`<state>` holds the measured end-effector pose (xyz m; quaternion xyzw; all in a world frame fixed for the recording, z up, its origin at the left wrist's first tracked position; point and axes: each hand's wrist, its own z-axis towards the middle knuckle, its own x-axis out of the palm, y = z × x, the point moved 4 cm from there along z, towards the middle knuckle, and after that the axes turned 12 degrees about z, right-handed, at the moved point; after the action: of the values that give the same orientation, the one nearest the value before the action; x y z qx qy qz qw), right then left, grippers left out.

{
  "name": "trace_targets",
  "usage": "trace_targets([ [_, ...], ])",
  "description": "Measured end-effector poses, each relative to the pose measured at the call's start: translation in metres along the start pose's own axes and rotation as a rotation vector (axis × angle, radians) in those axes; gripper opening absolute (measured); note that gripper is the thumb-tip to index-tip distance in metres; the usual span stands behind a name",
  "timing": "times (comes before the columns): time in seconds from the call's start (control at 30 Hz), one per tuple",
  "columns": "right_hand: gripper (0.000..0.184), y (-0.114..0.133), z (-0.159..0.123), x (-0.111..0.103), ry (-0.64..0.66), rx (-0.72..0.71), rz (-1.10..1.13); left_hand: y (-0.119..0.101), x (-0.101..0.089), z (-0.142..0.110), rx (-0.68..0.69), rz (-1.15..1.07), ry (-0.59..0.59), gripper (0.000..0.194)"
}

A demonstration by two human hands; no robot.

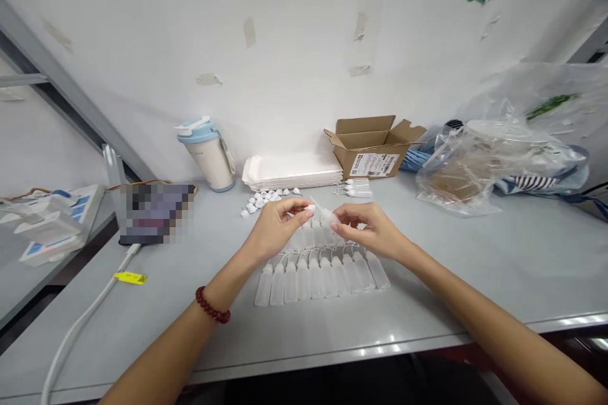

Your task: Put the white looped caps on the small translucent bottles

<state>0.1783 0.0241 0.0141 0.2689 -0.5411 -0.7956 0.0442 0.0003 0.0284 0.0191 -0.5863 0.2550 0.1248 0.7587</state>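
My left hand (273, 228) pinches a small white cap (311, 208) between thumb and fingertips. Facing it, my right hand (373, 228) grips a translucent squeeze bottle (327, 216), whose thin nozzle points up and left toward the cap. Cap and nozzle are close together; whether they touch I cannot tell. Beneath my hands a row of similar squeeze bottles (316, 280) lies on the grey table, with thin white straps or tubes near their necks. A second row (304, 239) behind is partly hidden by my hands. Loose white caps (256, 201) are heaped beyond my left hand.
A stack of white trays (294, 171) stands by the wall, with a cardboard box (373, 155) to its right. Some more bottles (360, 188) lie before the box. A tumbler (209, 155), a blurred phone (154, 212) with its cable, and plastic bags (465, 171) flank the work area.
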Motion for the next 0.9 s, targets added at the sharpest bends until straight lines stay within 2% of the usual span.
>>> trace_targets([
  [0.13,0.025,0.002,-0.002,0.002,0.027,0.109,0.155,-0.002,-0.004,-0.001,0.034,-0.026,0.082,0.026],
  [0.3,0.029,0.000,-0.002,0.000,0.034,0.156,0.253,-0.011,-0.003,-0.004,0.116,0.034,0.156,0.021],
  [0.4,0.032,-0.002,-0.001,0.001,0.020,0.133,0.277,-0.015,0.000,-0.006,0.131,0.073,0.145,0.019],
  [0.57,0.032,-0.006,0.000,0.005,-0.066,0.122,0.352,-0.013,0.007,-0.008,0.079,0.099,0.069,0.020],
  [0.77,0.032,-0.009,0.001,0.009,-0.110,0.181,0.512,-0.009,0.015,-0.011,-0.030,0.128,0.081,0.035],
  [0.9,0.035,-0.012,0.002,0.009,-0.126,0.211,0.607,-0.012,0.015,-0.012,-0.020,0.049,0.075,0.023],
])
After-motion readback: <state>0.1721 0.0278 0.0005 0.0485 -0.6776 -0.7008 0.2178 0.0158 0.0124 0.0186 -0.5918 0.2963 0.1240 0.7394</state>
